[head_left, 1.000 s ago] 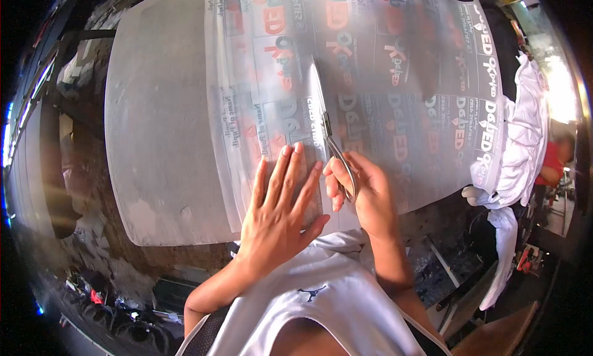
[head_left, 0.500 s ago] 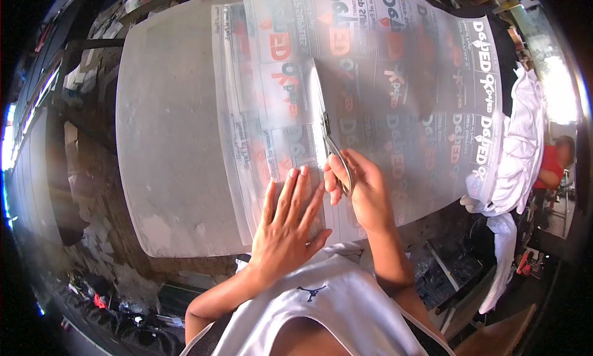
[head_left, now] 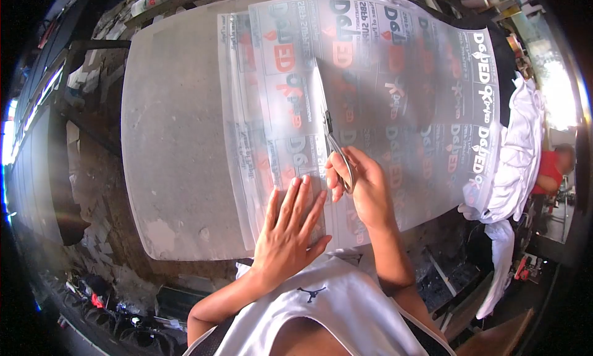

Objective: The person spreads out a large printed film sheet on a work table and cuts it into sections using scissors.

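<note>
A wide translucent film sheet [head_left: 407, 164] printed with repeated red, teal and white lettering spreads across a grey board [head_left: 176, 139]. My left hand [head_left: 287, 229] lies flat on the film near its front edge, fingers stretched forward and slightly apart. Just to its right, my right hand [head_left: 364, 186] grips the handles of metal scissors [head_left: 328, 118]. Their blades point away from me along the film, between printed columns. Glare along the blades hides exactly how far apart they are.
Bunched white cloth [head_left: 519, 152] hangs at the board's right end. Beyond it, a person in a red top [head_left: 548, 173] is at the far right. A dark metal bar [head_left: 99, 45] meets the board's left side. Cluttered scraps [head_left: 105, 245] lie below left.
The camera view has shifted slightly, so the board and film appear lower. The scissors have slid a little farther forward along the film. My left hand stays pressed at the same spot.
</note>
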`<state>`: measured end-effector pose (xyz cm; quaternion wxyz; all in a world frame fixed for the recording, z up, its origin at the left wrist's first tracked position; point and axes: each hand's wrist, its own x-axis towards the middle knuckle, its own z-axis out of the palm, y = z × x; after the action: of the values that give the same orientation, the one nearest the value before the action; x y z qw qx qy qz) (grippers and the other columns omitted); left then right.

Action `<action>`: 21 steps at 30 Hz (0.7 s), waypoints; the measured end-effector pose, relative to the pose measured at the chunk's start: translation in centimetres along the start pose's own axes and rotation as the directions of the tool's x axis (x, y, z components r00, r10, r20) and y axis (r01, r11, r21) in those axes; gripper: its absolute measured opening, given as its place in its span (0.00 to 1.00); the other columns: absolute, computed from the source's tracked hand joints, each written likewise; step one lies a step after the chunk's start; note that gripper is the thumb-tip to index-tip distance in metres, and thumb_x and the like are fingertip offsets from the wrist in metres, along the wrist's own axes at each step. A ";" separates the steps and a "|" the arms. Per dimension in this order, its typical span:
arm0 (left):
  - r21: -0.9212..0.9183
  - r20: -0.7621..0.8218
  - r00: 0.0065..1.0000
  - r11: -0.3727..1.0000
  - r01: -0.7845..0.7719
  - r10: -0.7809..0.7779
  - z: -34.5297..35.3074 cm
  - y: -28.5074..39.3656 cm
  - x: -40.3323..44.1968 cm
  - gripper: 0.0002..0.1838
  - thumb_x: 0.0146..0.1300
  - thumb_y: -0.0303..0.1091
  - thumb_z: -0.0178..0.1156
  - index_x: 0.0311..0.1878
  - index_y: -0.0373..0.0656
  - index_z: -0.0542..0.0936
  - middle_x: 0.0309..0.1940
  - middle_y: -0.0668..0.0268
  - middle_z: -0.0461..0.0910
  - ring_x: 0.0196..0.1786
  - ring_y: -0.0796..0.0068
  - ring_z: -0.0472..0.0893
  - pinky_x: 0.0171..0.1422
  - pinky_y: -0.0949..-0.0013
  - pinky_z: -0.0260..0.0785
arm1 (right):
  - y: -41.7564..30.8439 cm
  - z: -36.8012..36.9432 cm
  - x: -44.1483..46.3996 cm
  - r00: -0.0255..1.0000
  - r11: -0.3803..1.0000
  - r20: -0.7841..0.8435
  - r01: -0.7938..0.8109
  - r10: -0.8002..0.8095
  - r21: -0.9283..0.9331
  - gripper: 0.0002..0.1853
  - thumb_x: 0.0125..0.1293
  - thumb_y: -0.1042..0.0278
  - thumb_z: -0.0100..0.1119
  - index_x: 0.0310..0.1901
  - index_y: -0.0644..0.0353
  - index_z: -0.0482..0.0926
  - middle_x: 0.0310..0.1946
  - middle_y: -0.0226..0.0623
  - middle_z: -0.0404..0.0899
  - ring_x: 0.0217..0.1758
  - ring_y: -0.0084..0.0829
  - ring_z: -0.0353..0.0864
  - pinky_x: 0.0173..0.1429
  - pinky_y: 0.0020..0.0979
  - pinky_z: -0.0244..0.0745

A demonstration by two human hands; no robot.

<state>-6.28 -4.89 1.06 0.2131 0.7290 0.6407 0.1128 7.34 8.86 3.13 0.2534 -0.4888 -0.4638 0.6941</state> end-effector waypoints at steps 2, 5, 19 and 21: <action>0.001 -0.003 1.000 1.000 -0.002 0.002 0.1 0.0 -0.1 0.45 0.71 0.62 0.58 0.83 0.46 0.61 0.84 0.48 0.54 0.87 0.52 0.52 0.89 0.42 0.41 | -0.2 -0.1 0.2 1.000 1.000 0.008 0.013 -0.013 -0.007 0.16 0.82 0.57 0.59 0.41 0.63 0.79 0.28 0.29 0.78 0.26 0.17 0.75 0.33 0.23 0.72; -0.016 -0.015 1.000 1.000 -0.014 0.014 0.5 -0.2 -0.1 0.47 0.66 0.61 0.63 0.82 0.46 0.63 0.84 0.43 0.52 0.87 0.47 0.51 0.88 0.40 0.39 | -0.2 -0.3 0.6 1.000 1.000 0.010 0.016 -0.016 -0.001 0.16 0.82 0.58 0.59 0.42 0.64 0.79 0.28 0.29 0.78 0.27 0.18 0.75 0.33 0.23 0.72; -0.040 -0.009 1.000 0.999 -0.012 0.012 0.4 -0.3 -0.1 0.46 0.68 0.60 0.62 0.83 0.47 0.62 0.84 0.44 0.52 0.87 0.48 0.52 0.88 0.40 0.40 | -0.8 0.0 2.3 0.997 0.997 0.003 0.078 -0.078 -0.026 0.17 0.81 0.55 0.60 0.40 0.62 0.80 0.27 0.28 0.77 0.25 0.18 0.74 0.32 0.23 0.70; -0.045 -0.011 1.000 0.999 -0.013 0.013 0.4 -0.3 -0.1 0.46 0.68 0.60 0.62 0.83 0.46 0.62 0.84 0.44 0.52 0.87 0.48 0.52 0.88 0.40 0.40 | -1.0 0.1 2.5 0.997 0.997 0.001 0.073 -0.073 -0.038 0.17 0.81 0.55 0.60 0.40 0.62 0.80 0.27 0.28 0.77 0.25 0.18 0.74 0.32 0.23 0.70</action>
<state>-6.40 -5.01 0.60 0.2251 0.7275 0.6344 0.1326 6.15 11.26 2.92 0.2693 -0.4763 -0.4945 0.6753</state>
